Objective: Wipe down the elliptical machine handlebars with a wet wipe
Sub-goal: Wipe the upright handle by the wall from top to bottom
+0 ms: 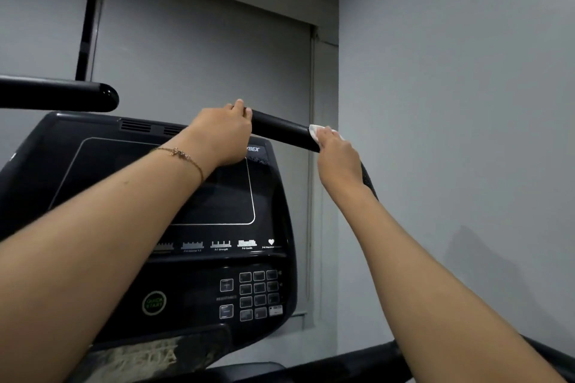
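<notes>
Right handlebar mid-wipe, both hands on the bar.
Right hand (pixel 337 154) closed round white wet wipe (pixel 315 130) pressed to right handlebar (pixel 281 129); left hand (pixel 222 134) clamps the bar's tip, no wipe; risks, as judgement: wipe bunches or slips from the grip, bar swings if left lets go; left handlebar (pixel 59 96) well apart, console (pixel 277 196) below.
</notes>
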Action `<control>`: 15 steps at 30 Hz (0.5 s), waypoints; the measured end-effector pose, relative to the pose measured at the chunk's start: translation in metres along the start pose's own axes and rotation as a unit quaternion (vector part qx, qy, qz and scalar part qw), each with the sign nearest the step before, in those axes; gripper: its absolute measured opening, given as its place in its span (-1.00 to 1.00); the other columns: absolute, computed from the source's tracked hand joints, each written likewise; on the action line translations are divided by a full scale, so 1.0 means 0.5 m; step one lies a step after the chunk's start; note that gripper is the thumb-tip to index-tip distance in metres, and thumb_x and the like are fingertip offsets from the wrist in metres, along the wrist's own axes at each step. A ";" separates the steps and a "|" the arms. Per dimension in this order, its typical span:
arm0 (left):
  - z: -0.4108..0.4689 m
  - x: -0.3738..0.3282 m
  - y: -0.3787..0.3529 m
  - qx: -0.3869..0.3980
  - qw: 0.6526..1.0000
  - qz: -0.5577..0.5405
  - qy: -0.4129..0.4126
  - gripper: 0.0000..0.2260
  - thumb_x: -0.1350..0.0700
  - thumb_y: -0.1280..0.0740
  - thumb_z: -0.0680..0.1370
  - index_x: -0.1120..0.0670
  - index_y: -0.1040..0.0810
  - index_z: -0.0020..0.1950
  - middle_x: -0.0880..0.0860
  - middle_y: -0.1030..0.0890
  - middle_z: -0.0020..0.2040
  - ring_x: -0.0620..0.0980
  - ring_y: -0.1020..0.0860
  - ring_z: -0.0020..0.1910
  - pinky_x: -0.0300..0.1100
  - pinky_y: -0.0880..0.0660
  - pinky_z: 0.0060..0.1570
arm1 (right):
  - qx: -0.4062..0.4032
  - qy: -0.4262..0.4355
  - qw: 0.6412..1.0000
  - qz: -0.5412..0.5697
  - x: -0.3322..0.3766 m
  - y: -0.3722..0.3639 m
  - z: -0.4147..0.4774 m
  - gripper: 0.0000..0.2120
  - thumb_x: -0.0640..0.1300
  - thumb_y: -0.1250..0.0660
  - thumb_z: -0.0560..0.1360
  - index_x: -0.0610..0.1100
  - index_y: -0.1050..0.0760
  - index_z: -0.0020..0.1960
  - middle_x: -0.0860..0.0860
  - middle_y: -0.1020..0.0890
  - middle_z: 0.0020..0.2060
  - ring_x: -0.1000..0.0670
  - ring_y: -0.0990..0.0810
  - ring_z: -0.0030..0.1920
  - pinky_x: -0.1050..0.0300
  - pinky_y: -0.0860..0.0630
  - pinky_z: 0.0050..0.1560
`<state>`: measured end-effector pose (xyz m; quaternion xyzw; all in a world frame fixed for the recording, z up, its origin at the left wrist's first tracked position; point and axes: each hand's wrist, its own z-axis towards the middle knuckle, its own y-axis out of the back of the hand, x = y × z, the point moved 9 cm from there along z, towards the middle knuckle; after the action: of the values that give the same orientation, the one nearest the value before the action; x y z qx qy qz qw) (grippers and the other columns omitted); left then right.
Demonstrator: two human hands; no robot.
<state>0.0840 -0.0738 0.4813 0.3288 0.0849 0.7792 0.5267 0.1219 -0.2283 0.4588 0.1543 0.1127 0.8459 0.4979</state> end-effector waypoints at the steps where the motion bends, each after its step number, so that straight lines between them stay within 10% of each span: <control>1: 0.000 -0.004 -0.002 0.004 1.000 0.003 0.002 -0.51 0.20 -0.05 0.58 0.26 -0.06 0.51 0.20 -0.13 0.49 0.12 -0.27 0.42 0.03 -0.44 0.17 | 0.006 0.005 1.000 -0.014 0.008 0.001 0.003 -0.52 -0.44 -0.06 0.51 -0.12 -0.30 0.36 -0.11 -0.45 0.20 -0.11 -0.44 0.18 0.07 -0.40 0.08; 15: 0.014 -0.060 0.011 -0.039 0.999 -0.010 -0.015 -0.48 0.17 -0.10 0.61 0.11 -0.02 0.54 0.21 -0.10 0.51 0.18 -0.17 0.47 0.00 -0.25 0.38 | 0.046 0.045 0.985 -0.161 -0.019 -0.012 -0.044 -0.46 -0.43 -0.04 0.49 -0.21 -0.11 0.45 -0.12 -0.24 0.40 -0.09 -0.21 0.42 0.10 -0.43 0.17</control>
<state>0.0911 -0.1041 0.4764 0.3186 0.0500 0.7717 0.5481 0.1232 -0.2346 0.4349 0.1185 0.1968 0.7550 0.6142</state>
